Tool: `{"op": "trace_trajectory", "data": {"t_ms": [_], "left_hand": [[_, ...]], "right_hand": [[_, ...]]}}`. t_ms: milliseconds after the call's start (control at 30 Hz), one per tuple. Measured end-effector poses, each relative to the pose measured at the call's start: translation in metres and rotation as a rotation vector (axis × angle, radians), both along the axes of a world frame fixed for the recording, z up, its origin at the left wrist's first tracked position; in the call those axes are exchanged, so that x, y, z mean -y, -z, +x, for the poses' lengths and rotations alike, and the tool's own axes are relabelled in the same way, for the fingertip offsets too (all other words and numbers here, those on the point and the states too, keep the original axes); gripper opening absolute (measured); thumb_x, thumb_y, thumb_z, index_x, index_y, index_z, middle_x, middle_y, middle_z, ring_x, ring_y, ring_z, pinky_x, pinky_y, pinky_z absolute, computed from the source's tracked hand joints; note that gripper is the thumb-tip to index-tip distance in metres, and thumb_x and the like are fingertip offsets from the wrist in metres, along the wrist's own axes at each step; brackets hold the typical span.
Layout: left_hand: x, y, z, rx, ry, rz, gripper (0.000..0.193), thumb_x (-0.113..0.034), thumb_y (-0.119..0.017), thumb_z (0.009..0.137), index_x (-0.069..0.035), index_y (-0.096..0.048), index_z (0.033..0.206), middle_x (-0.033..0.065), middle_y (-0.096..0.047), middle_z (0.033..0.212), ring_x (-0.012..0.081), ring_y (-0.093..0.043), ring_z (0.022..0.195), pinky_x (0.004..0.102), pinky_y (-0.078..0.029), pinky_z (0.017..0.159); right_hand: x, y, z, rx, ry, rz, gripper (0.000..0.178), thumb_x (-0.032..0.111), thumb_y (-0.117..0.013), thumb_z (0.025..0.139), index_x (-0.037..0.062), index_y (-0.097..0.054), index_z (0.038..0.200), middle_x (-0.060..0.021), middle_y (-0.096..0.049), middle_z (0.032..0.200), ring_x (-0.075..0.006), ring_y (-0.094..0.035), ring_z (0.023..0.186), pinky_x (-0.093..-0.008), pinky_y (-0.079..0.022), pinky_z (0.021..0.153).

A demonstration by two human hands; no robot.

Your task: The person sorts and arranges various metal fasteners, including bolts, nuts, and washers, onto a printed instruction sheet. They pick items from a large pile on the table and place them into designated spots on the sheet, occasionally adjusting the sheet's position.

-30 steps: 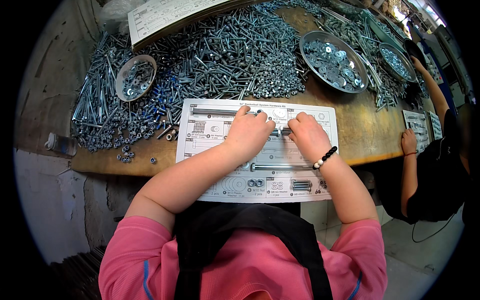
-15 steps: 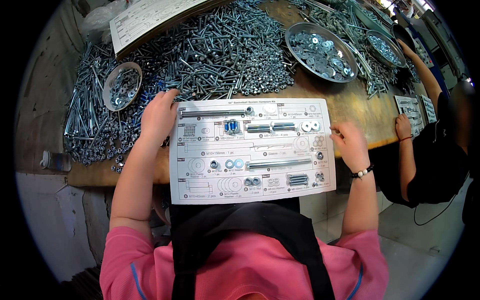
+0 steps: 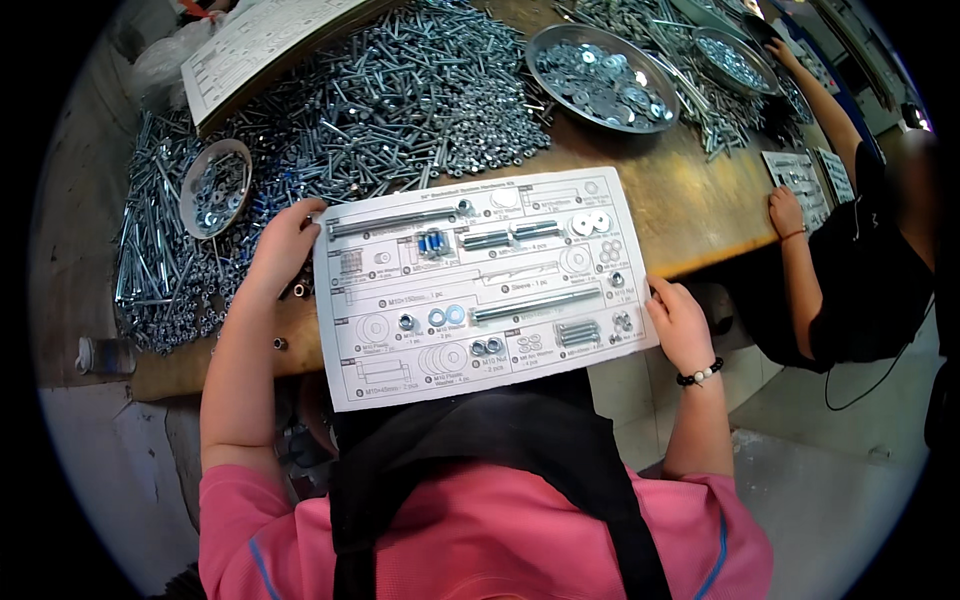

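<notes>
A white printed hardware card lies tilted before me at the table's front edge. My left hand pinches its upper left edge. The right edge is gripped by my right hand, thumb on top. On the card sit a long bolt, several blue-banded bolts, thick short bolts, white washers, a long metal rod or tube, flat washers, nuts and a group of small bolts.
Piled bolts and nuts cover the table. A small bowl and a larger metal bowl hold washers. A stack of printed cards rests at back left. At right, a co-worker handles similar cards.
My right hand, apart from the card before, now grips its right edge. The card has turned counter-clockwise and shifted slightly left. The whole view has shifted too.
</notes>
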State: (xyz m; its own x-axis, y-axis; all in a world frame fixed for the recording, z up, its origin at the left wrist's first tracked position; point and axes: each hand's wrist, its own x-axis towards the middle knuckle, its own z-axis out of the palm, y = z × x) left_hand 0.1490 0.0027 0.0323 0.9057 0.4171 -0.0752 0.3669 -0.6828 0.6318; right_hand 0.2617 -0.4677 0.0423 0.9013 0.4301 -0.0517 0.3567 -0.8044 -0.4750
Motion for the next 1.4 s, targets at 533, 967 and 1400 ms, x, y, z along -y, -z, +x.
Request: {"op": "trace_trajectory", "data": {"t_ms": [533, 967, 1400], "left_hand": [[0.015, -0.014, -0.005, -0.020, 0.027, 0.275, 0.024, -0.006, -0.048, 0.083, -0.001, -0.055, 0.105, 0.0202, -0.058, 0.100, 0.0346, -0.055, 0.094, 0.0367, -0.044, 0.082], [0.013, -0.023, 0.000, -0.082, -0.141, -0.258, 0.040, 0.001, -0.046, 0.078, 0.000, -0.053, 0.118, 0.0068, -0.057, 0.087, 0.0120, -0.054, 0.065, 0.0246, -0.045, 0.057], [0.017, -0.020, 0.009, -0.118, -0.130, -0.219, 0.041, 0.002, -0.045, 0.079, -0.002, -0.052, 0.120, 0.0066, -0.059, 0.091, 0.0115, -0.054, 0.067, 0.0247, -0.045, 0.058]], "right_hand": [[-0.036, 0.006, 0.015, 0.269, -0.210, 0.074, 0.027, 0.010, -0.066, 0.071, 0.0113, -0.063, 0.097, -0.0086, -0.055, 0.087, -0.0272, -0.054, 0.082, -0.0352, -0.045, 0.070], [0.013, 0.006, -0.001, 0.061, -0.032, 0.355, 0.022, 0.004, -0.067, 0.070, 0.0044, -0.063, 0.091, -0.0086, -0.053, 0.085, -0.0187, -0.054, 0.067, -0.0263, -0.045, 0.058], [0.004, 0.010, -0.032, 0.423, -0.279, 0.179, 0.020, 0.007, -0.071, 0.060, 0.0106, -0.062, 0.078, -0.0027, -0.052, 0.075, -0.0225, -0.051, 0.071, -0.0324, -0.045, 0.061]]}}
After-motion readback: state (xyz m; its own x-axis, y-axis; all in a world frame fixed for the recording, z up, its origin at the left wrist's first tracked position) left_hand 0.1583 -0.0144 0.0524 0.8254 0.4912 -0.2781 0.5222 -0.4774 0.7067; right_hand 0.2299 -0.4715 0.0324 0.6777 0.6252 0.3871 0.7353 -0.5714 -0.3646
